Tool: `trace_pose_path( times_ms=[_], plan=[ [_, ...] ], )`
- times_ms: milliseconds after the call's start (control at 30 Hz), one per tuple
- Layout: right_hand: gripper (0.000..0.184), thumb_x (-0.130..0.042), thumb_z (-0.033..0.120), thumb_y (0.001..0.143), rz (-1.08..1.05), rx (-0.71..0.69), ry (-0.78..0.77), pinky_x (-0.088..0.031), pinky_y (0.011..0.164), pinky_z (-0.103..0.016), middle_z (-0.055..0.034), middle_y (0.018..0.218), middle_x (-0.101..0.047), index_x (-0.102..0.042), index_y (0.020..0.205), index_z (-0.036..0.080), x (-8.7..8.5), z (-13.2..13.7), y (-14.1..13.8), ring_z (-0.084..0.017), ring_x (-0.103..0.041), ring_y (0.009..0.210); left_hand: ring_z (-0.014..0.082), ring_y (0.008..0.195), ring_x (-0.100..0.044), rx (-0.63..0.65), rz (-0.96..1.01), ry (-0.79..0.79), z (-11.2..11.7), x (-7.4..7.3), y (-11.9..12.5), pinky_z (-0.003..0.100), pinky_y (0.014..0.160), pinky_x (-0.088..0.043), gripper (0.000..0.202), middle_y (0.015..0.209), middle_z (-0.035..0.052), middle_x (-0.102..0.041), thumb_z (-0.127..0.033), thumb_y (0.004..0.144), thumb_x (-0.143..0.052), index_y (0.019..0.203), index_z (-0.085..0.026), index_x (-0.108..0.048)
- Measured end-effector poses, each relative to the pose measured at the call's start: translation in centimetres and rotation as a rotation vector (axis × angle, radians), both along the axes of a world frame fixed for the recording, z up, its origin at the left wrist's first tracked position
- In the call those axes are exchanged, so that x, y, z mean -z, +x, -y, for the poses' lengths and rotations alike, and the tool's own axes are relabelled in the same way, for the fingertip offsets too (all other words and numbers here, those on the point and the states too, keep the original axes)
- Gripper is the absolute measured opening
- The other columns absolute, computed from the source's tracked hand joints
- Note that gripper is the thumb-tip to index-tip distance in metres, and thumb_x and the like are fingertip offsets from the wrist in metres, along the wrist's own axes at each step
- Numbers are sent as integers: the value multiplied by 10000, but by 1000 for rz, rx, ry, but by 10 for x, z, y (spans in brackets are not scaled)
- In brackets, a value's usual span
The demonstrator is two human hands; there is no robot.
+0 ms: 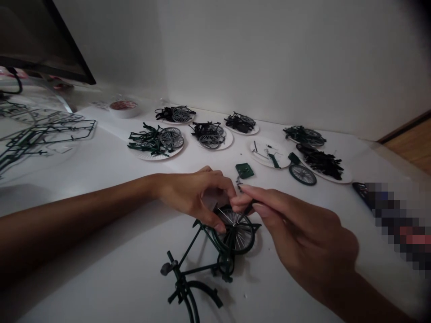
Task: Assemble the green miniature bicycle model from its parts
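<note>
A dark green model bicycle (202,260) lies on its side on the white table (101,179), its spoked rear wheel (237,231) toward the middle. My left hand (191,195) is closed on the frame beside that wheel, thumb and fingers curled over the rim. My right hand (296,233) comes in from the lower right and pinches something small and dark at the top of the wheel; I cannot make it out. Fingertips of both hands meet above the wheel.
Several white paper plates hold bicycle parts: green and grey ones (156,141), black ones (210,133), and more (319,162) at the right. A loose wheel (302,174) and a green flat piece (244,170) lie nearby. Plastic sprues (40,134) sit at left, under a monitor (40,40).
</note>
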State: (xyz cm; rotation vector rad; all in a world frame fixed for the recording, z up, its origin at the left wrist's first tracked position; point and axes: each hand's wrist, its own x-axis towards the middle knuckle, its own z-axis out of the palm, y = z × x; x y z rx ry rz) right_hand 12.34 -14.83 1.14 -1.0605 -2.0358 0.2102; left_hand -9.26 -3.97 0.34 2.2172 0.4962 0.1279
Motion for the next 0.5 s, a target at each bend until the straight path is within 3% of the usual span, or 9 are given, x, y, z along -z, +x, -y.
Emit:
trace_pose_path(
  times_ms=[67, 200, 300, 400, 500],
  plan=[
    [298, -625, 123, 955, -70, 44, -65, -619, 842, -192, 73, 977, -805, -700, 1173, 313, -1, 0, 1, -85, -766, 824, 261, 1153, -478, 24, 13, 0, 0, 0, 0, 364, 997, -357, 473, 1100, 27, -641, -478, 771, -833, 1156, -262, -662],
    [184, -777, 182, 857, -140, 172, -23, -628, 715, -181, 76, 857, -793, -744, 995, 300, 2, -5, -2, -95, -744, 689, 247, 1143, -498, 54, 54, -9, -1, 0, 1, 392, 1071, -283, 438, 1138, 16, -669, -438, 793, -828, 1156, -256, -663],
    [259, -730, 162, 895, -80, 139, 37, -621, 772, -170, 57, 937, -797, -720, 1123, 283, 3, -6, -1, -90, -752, 773, 255, 1137, -497, 44, 60, -8, 0, -1, 1, 399, 1052, -296, 437, 1141, 25, -661, -457, 792, -825, 1151, -258, -673],
    [349, -591, 104, 968, 2, 7, 39, -587, 925, -173, 38, 1045, -797, -658, 1278, 250, 2, -1, 3, -79, -753, 936, 271, 1147, -486, 31, 29, -3, -1, -1, 1, 387, 1009, -341, 481, 1106, 36, -641, -476, 779, -828, 1174, -253, -670],
    [355, -582, 92, 970, -16, -3, 9, -584, 941, -176, 58, 1047, -802, -672, 1259, 278, 1, 3, 5, -73, -758, 931, 282, 1183, -475, 7, 10, -6, -1, -1, 0, 369, 993, -367, 507, 1089, 38, -631, -480, 762, -838, 1183, -257, -664]
  ],
)
